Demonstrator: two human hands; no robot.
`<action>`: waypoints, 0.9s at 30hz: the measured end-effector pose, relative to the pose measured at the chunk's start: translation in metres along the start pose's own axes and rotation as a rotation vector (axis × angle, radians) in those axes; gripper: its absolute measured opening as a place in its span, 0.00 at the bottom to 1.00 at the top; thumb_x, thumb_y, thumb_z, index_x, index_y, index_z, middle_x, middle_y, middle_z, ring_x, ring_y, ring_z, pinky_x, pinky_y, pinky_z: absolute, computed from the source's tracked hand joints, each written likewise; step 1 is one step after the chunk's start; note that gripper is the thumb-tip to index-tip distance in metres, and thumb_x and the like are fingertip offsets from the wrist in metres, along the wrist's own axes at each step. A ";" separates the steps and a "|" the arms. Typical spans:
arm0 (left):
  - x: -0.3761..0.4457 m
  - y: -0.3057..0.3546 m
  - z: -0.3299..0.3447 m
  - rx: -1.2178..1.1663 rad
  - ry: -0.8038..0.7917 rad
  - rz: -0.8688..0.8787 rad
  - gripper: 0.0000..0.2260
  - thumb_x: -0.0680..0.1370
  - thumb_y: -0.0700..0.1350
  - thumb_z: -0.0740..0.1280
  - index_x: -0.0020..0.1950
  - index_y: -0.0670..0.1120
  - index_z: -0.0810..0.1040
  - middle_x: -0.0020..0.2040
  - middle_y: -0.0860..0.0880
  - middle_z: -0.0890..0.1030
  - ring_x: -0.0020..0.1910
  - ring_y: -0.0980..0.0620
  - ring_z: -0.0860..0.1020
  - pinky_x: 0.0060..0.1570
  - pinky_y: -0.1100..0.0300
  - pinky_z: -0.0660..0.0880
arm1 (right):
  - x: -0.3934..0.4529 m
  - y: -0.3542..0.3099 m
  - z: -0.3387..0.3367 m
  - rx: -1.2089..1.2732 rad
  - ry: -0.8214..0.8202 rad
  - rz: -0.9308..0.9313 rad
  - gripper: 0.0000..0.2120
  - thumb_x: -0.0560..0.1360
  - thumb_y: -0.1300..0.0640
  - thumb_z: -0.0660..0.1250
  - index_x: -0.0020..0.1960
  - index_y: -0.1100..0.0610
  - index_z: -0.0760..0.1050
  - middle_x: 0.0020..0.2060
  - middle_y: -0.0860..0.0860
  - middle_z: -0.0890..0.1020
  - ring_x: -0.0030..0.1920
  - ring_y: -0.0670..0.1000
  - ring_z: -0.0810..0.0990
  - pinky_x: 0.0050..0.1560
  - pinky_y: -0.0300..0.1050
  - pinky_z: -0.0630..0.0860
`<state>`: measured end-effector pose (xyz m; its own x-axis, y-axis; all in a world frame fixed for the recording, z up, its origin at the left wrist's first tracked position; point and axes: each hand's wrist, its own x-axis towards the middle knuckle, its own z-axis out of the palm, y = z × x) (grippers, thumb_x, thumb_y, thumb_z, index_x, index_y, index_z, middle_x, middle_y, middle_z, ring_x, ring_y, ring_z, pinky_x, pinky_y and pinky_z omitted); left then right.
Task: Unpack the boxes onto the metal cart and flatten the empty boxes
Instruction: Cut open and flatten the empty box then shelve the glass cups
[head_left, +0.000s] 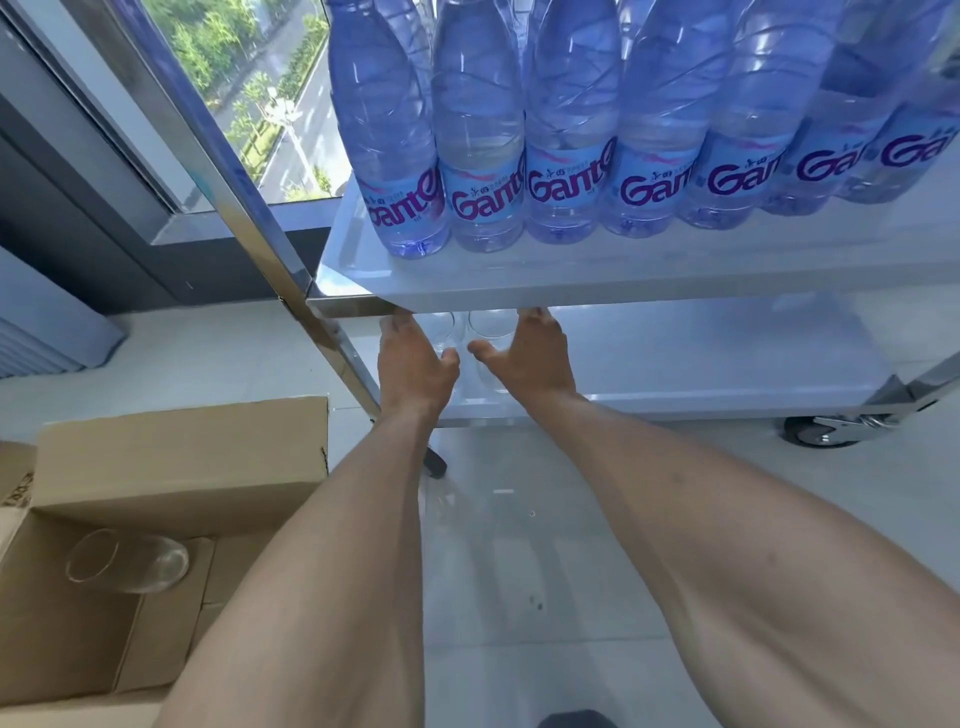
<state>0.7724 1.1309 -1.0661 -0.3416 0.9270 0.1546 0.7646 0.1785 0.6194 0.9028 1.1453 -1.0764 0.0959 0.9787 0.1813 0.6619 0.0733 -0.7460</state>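
The metal cart has a top shelf (571, 283) carrying a row of blue water bottles (483, 156) and a white lower shelf (701, 358). Both my arms reach under the top shelf. My left hand (413, 364) grips a clear glass (448, 332) between thumb and fingers, just above the lower shelf. My right hand (530, 358) grips a second clear glass (491, 338) beside it. The top shelf's edge hides my fingertips. An open cardboard box (171, 467) stands on the floor at lower left, with one clear glass (127, 561) lying on its side inside.
The cart's slanted metal post (270, 249) runs down beside my left hand. A caster wheel (821, 434) sits at the right. A window (249, 88) and dark sill lie behind the cart. Pale floor tiles (519, 571) spread beneath my arms.
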 end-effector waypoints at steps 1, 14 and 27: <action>0.001 -0.001 -0.001 -0.017 0.001 -0.024 0.33 0.73 0.46 0.76 0.73 0.45 0.64 0.68 0.44 0.72 0.64 0.45 0.74 0.63 0.55 0.72 | 0.000 0.003 0.001 0.002 -0.008 0.017 0.41 0.65 0.46 0.78 0.71 0.60 0.66 0.63 0.55 0.77 0.63 0.57 0.76 0.64 0.45 0.69; -0.004 -0.024 0.012 -0.160 -0.107 -0.387 0.27 0.75 0.48 0.75 0.70 0.45 0.68 0.63 0.43 0.77 0.60 0.42 0.77 0.49 0.59 0.70 | -0.007 0.019 0.015 -0.057 -0.064 0.161 0.34 0.65 0.49 0.78 0.64 0.61 0.69 0.53 0.56 0.80 0.55 0.58 0.78 0.48 0.43 0.68; -0.005 -0.035 0.021 -0.215 -0.116 -0.342 0.28 0.77 0.47 0.72 0.75 0.49 0.64 0.68 0.44 0.75 0.64 0.42 0.76 0.59 0.52 0.74 | -0.011 0.011 0.020 -0.082 -0.061 0.161 0.32 0.66 0.48 0.78 0.62 0.61 0.70 0.53 0.56 0.79 0.55 0.58 0.78 0.51 0.45 0.70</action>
<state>0.7590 1.1269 -1.1049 -0.4829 0.8594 -0.1680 0.4822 0.4211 0.7682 0.8945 1.1389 -1.0998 0.1618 0.9866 0.0225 0.7002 -0.0987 -0.7071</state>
